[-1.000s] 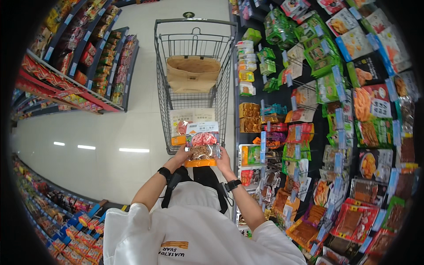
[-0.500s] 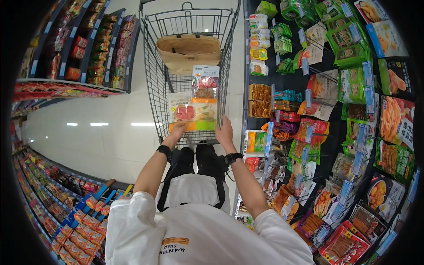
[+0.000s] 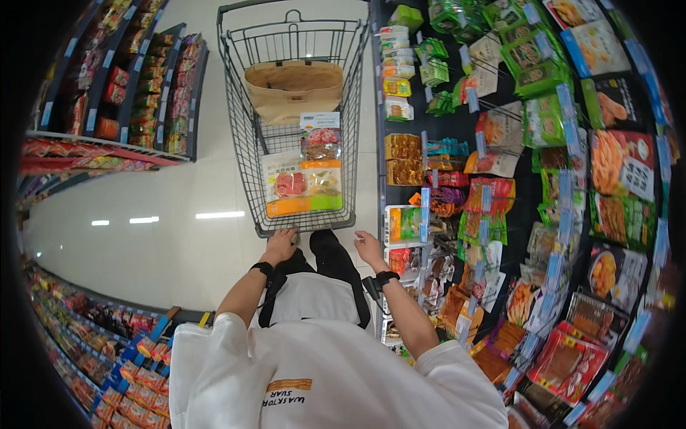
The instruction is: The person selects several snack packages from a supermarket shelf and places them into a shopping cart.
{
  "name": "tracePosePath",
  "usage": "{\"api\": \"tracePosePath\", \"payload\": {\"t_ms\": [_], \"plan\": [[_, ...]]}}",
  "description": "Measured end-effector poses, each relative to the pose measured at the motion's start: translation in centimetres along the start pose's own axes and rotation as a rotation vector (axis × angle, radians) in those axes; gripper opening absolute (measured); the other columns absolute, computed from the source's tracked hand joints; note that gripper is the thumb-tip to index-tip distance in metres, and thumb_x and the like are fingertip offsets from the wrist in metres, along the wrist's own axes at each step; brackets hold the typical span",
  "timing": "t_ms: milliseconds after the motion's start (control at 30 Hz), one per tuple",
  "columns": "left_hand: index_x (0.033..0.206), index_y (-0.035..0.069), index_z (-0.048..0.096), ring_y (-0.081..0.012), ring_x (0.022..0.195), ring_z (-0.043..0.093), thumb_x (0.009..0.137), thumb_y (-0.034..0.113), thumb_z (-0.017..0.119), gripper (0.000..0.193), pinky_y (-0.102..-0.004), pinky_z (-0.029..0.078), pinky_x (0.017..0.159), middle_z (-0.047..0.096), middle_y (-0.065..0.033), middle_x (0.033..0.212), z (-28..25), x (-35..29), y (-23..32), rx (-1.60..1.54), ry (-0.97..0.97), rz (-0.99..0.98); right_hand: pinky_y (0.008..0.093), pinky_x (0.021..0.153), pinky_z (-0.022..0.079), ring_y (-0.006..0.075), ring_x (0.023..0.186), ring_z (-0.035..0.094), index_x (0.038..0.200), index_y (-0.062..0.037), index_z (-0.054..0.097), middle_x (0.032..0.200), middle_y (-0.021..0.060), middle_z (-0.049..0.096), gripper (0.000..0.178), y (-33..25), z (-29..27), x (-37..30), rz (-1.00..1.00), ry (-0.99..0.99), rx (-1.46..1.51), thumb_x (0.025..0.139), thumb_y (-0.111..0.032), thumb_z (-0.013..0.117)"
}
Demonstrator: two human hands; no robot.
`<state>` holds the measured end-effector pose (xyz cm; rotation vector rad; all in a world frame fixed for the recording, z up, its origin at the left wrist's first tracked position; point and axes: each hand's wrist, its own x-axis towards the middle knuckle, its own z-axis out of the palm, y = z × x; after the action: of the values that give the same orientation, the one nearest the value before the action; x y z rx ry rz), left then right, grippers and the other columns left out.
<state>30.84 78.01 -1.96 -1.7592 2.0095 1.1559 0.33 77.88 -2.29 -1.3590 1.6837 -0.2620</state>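
Your cart point(image 3: 245, 125) lies ahead, long axis pointing away, nearer your left hand point(image 3: 281, 247), grip unclear, than your empty, loosely spread right hand point(image 3: 369, 249).

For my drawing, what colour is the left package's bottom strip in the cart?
The strip is orange, clearest in the head view.

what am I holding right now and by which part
Right hand: nothing. Left hand: at the near edge of the shopping cart; cannot tell whether it grips.
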Motion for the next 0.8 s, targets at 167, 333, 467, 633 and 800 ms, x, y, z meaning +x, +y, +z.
{"api": "tracePosePath", "payload": {"t_ms": [167, 333, 467, 633, 800], "plan": [[0.128, 0.011, 0.046, -0.0339, 0.115, 0.047, 0.079, 0.017, 0.055, 0.050, -0.0421, 0.043, 0.095, 0.052, -0.0133, 0.123, 0.7, 0.3, -1.9, -0.035, 0.017, 0.102, 0.0345, 0.080, 0.051, 0.0275, 0.092, 0.065, 0.108, -0.0036, 0.062, 0.098, 0.0164, 0.066, 0.027, 0.7, -0.4, -5.6, 0.085, 0.147, 0.080, 0.084, -0.017, 0.059], [0.126, 0.009, 0.049, -0.0364, 0.111, 0.050, 0.078, 0.011, 0.050, 0.048, -0.0434, 0.044, 0.093, 0.052, -0.0157, 0.123, 1.0, 1.0, -1.5, 0.036, 0.023, 0.219, 0.0340, 0.080, 0.050, 0.0272, 0.088, 0.065, 0.108, -0.0042, 0.063, 0.097, 0.0173, 0.066, 0.027, 5.2, 2.1, -13.8, 0.205, 0.270, 0.143, 0.087, -0.020, 0.057], [0.121, 0.003, 0.050, -0.0371, 0.111, 0.050, 0.074, 0.014, 0.055, 0.049, -0.0442, 0.044, 0.093, 0.052, -0.0211, 0.117, 2.7, 3.6, -1.4, 0.041, -0.028, 0.079, 0.0301, 0.076, 0.049, 0.0180, 0.083, 0.063, 0.107, -0.0059, 0.064, 0.091, 0.0102, 0.068, 0.027, 7.3, 4.2, -21.4, 0.305, 0.401, 0.160, 0.086, -0.023, 0.059], [0.121, 0.000, 0.045, -0.0417, 0.110, 0.050, 0.069, 0.020, 0.063, 0.059, -0.0466, 0.041, 0.094, 0.050, -0.0268, 0.120, 4.7, 5.2, 0.9, -0.013, 0.119, 0.341, 0.0293, 0.075, 0.049, 0.0179, 0.082, 0.062, 0.106, -0.0065, 0.064, 0.088, 0.0084, 0.067, 0.025, 9.1, 8.4, -30.6, 0.513, 0.550, 0.272, 0.086, -0.021, 0.058], [0.127, -0.002, 0.041, -0.0445, 0.108, 0.051, 0.068, 0.018, 0.063, 0.066, -0.0457, 0.042, 0.094, 0.053, -0.0296, 0.116, 5.9, 5.4, 2.8, 0.051, 0.022, 0.368, 0.0279, 0.073, 0.050, 0.0148, 0.078, 0.062, 0.107, -0.0063, 0.063, 0.085, 0.0073, 0.066, 0.028, 12.3, 14.8, -40.3, 0.629, 0.705, 0.428, 0.085, -0.023, 0.060]]}}
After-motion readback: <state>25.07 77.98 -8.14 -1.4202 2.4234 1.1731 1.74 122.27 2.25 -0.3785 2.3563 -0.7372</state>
